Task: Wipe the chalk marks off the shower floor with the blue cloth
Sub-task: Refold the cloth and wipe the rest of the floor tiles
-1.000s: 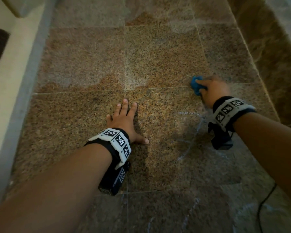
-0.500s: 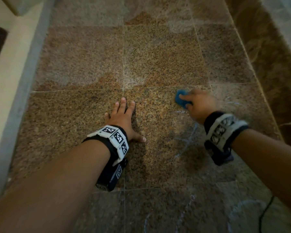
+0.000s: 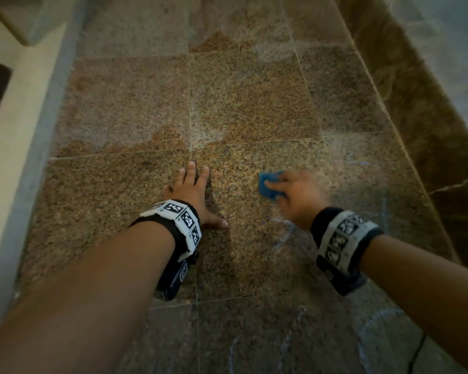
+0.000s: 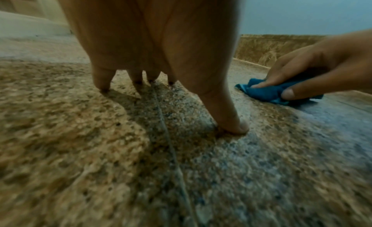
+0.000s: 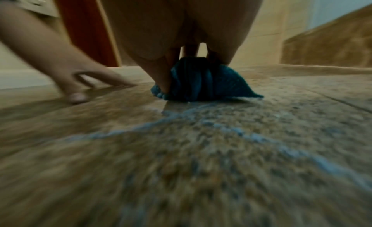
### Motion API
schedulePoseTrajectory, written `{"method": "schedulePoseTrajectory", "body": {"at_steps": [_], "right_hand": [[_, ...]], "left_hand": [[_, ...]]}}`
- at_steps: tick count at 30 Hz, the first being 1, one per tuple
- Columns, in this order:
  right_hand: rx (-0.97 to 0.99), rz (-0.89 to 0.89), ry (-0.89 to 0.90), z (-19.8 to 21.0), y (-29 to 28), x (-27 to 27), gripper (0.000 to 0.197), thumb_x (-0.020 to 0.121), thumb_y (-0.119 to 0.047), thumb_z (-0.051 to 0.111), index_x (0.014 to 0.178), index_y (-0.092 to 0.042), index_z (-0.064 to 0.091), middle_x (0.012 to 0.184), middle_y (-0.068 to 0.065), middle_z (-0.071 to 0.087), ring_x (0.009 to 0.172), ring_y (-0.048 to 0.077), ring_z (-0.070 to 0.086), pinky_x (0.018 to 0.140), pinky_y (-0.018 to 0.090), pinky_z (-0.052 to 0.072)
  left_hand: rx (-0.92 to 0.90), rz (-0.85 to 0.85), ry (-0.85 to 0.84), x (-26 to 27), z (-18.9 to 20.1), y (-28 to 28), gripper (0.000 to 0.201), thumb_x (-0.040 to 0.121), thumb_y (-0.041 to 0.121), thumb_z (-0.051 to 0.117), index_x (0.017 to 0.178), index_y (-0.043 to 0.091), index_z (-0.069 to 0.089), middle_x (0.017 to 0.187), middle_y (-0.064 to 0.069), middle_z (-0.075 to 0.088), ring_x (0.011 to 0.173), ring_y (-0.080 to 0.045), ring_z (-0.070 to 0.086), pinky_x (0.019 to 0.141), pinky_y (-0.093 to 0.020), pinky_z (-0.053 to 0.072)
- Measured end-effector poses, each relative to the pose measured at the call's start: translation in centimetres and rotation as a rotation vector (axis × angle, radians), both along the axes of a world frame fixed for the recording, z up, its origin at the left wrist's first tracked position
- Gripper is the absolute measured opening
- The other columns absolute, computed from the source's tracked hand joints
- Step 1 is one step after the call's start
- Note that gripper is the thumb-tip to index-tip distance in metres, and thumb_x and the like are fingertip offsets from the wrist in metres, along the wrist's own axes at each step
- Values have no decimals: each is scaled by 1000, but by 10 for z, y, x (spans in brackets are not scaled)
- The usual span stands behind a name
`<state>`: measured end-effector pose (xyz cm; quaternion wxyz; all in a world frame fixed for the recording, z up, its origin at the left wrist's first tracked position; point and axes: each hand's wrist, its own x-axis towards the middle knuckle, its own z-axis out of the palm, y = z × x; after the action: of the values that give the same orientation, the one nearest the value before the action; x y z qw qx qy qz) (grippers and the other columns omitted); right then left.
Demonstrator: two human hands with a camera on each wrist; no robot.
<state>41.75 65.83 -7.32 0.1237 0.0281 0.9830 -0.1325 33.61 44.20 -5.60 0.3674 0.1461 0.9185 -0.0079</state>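
Your right hand [image 3: 299,197] fingers [image 4: 267,82] are clenched round the bunched blue cloth [image 3: 268,186], pressing it to the shower floor [image 3: 249,109], just right of your left hand [image 3: 193,194]. Left fingers [image 3: 191,171] are splayed straight, planted flat as a brace. Mid-wipe step, by the look. Chalk marks [image 5: 201,123] lie just behind the cloth, nearer you; next stroke likely pulls back over them, wrist low.

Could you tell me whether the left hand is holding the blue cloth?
No, the left hand lies flat on the floor; the right hand grips the blue cloth.
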Motion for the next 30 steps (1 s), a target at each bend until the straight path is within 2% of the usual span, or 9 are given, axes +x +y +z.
{"method": "schedulePoseTrajectory", "body": {"at_steps": [4, 7, 10, 14, 17, 22, 26, 28, 30], "right_hand": [[-22, 154, -9, -2, 7, 2, 40, 96, -15, 45, 133, -27, 52, 131, 5, 46, 118, 29, 40, 103, 33, 32], [-101, -154, 28, -11, 25, -22, 35, 94, -11, 48, 127, -18, 58, 128, 10, 46, 109, 27, 45, 95, 28, 36], [-82, -280, 73, -13, 17, -26, 34, 94, -15, 49, 128, -15, 57, 128, 10, 44, 118, 34, 42, 102, 32, 35], [-77, 19, 38, -1, -6, 8, 35, 94, -28, 50, 128, -23, 58, 128, 6, 48, 117, 30, 41, 103, 33, 31], [-110, 146, 56, -1, 1, 19, 32, 91, -18, 56, 121, -22, 64, 119, 10, 54, 108, 32, 47, 97, 35, 35], [-206, -291, 131, -14, 5, -7, 26, 90, -15, 58, 115, -13, 66, 115, 10, 50, 105, 26, 51, 80, 12, 30], [-70, 51, 17, -6, -21, 20, 36, 91, -18, 53, 126, -24, 59, 120, 7, 49, 110, 31, 45, 96, 31, 35], [-122, 208, -17, 3, -19, 27, 36, 90, -14, 56, 124, -22, 62, 118, 10, 52, 106, 33, 48, 93, 34, 37], [-154, 170, -26, 3, -5, 17, 33, 90, -11, 56, 120, -21, 64, 117, 9, 53, 107, 30, 50, 94, 31, 37]], "left_hand": [[12, -152, 42, 5, 2, 8, 133, 65, 69, 73, 150, 27, -20, 156, -1, -32, 147, -23, -20, 119, -54, 0], [37, -222, -21, 20, 2, 21, 141, 58, 76, 71, 149, 27, -25, 154, -1, -36, 145, -23, -26, 116, -53, -6], [28, -241, -68, 36, -5, 26, 143, 57, 74, 73, 147, 27, -28, 152, -1, -39, 143, -24, -29, 117, -55, -8], [39, -235, -53, 39, -8, 25, 145, 57, 71, 76, 146, 28, -30, 151, 0, -41, 143, -23, -30, 117, -56, -6], [39, -226, -50, 39, -8, 25, 145, 56, 70, 77, 147, 29, -28, 152, 0, -39, 143, -23, -29, 117, -56, -5], [39, -222, -42, 39, -6, 25, 145, 57, 69, 78, 147, 28, -28, 153, 1, -37, 144, -23, -27, 118, -56, -4], [40, -226, -38, 41, -5, 25, 143, 59, 68, 78, 148, 28, -27, 153, 0, -38, 144, -23, -27, 118, -54, -6], [42, -226, -35, 41, -6, 23, 142, 59, 69, 77, 148, 28, -27, 153, 1, -38, 144, -23, -28, 117, -53, -7], [38, -228, -35, 42, -5, 23, 141, 60, 69, 76, 148, 29, -26, 153, 1, -38, 144, -23, -28, 117, -53, -7]]}}
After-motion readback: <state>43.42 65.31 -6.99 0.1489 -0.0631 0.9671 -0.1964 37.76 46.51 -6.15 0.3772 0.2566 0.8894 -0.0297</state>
